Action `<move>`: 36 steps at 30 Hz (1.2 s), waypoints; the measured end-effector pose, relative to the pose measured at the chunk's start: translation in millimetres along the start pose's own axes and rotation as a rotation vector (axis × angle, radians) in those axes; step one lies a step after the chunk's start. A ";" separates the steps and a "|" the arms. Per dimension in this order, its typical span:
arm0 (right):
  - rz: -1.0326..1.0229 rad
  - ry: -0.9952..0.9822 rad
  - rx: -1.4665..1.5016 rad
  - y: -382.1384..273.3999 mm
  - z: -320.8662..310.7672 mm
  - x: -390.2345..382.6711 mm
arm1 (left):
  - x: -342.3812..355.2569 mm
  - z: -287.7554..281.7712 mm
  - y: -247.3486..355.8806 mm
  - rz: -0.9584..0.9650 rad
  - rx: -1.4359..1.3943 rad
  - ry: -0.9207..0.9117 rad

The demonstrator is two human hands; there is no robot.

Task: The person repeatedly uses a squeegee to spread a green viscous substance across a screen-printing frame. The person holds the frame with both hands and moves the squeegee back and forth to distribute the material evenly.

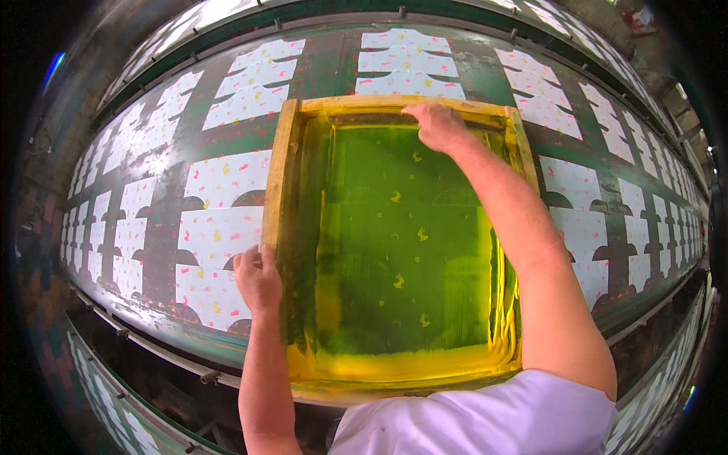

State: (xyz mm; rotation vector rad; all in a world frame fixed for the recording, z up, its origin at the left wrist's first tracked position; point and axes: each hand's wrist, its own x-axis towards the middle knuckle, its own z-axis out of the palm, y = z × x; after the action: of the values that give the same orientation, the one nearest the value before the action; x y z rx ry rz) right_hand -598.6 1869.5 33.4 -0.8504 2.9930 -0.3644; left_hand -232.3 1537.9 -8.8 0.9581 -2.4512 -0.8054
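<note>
A wooden-framed printing screen (pixel 277 178) lies over the printed pieces in front of me, its green mesh showing small animal and moon shapes. Yellow ink (pixel 394 365) is pooled along the near side and streaked down the right side. At the far end, my right hand (pixel 440 129) is closed around a long dark squeegee (pixel 369 120) that lies crosswise inside the frame; part of its bar is hidden by the hand. My left hand (pixel 259 282) is at the outer left edge of the frame, fingers loosely bent and apart, the innermost touching the wood.
A long green printing table (pixel 216 346) carries rows of white cut pieces (pixel 218 236) with pink and yellow prints on both sides of the screen. Metal rails (pixel 144 349) run along its near edge. More tables with white pieces stand beyond and behind.
</note>
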 end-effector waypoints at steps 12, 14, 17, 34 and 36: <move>-0.131 -0.047 0.059 22.7 -8.7 5.7 | 4.3 -1.5 10.7 0.006 0.009 -0.027; -0.151 -0.111 0.062 11.5 -16.1 -9.8 | 5.6 -2.6 10.5 0.016 0.017 -0.046; -0.183 -0.209 0.052 -14.0 -16.1 -61.1 | 6.1 -2.3 8.4 -0.010 -0.016 -0.050; -0.130 -0.211 0.065 -201.1 -6.4 -425.0 | -6.6 -22.0 4.7 0.172 0.064 -0.174; -0.140 -0.157 0.078 -216.2 -5.0 -451.8 | -10.5 -24.6 6.3 0.202 0.129 -0.163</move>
State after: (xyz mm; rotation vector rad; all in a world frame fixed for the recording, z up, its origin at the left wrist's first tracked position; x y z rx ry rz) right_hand -101.9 1926.9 62.2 -1.0323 2.7656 -0.3934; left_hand -215.0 1540.0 12.4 0.6962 -2.7149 -0.6875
